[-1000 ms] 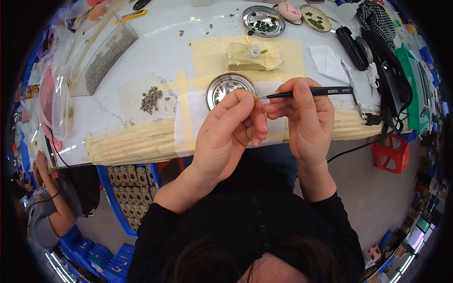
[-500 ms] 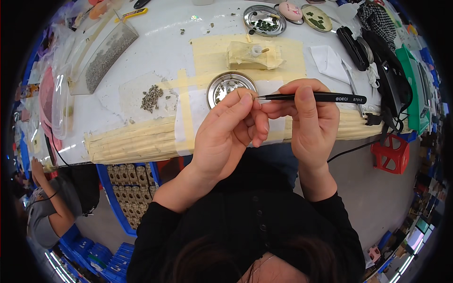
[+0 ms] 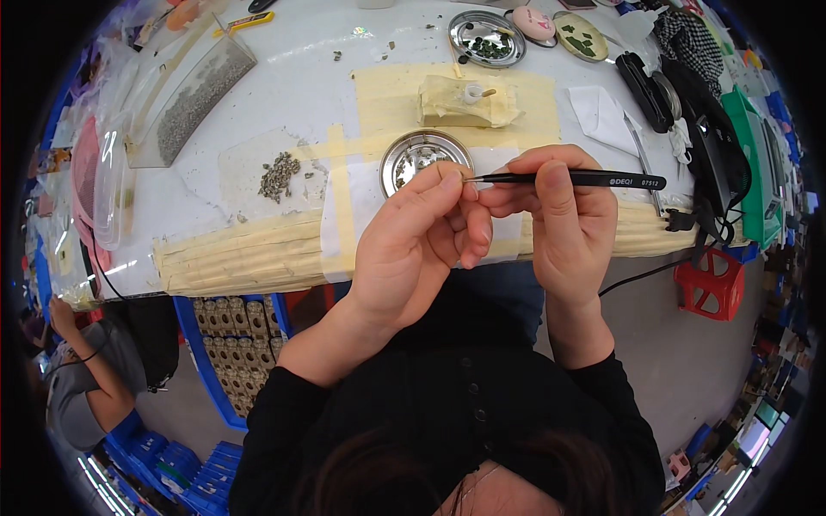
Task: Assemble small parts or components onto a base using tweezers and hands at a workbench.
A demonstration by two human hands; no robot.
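My right hand (image 3: 564,215) grips black tweezers (image 3: 594,178) near their middle, with the fine tips pointing left. Those tips meet the thumb and forefinger of my left hand (image 3: 413,228), which are pinched together. Whatever sits between these fingers is too small or hidden to make out. Just behind my left fingertips lies a round steel dish (image 3: 389,162) with small pieces in it, partly covered by the hand. Left of the dish, a heap of small grey-brown pieces (image 3: 280,175) rests on a clear sheet.
A tape-wrapped block (image 3: 447,103) stands behind the dish. Farther back are a steel plate (image 3: 454,33) of dark green pieces and a round dish (image 3: 594,52) with green bits. A clear tray (image 3: 202,95) of grey granules lies left. A red stool (image 3: 710,284) stands right; a co-worker's arm (image 3: 99,365) shows left.
Both hands and the tweezers hold almost the same pose. The view has shifted very slightly. At the far left, the co-worker's hand has moved a little.
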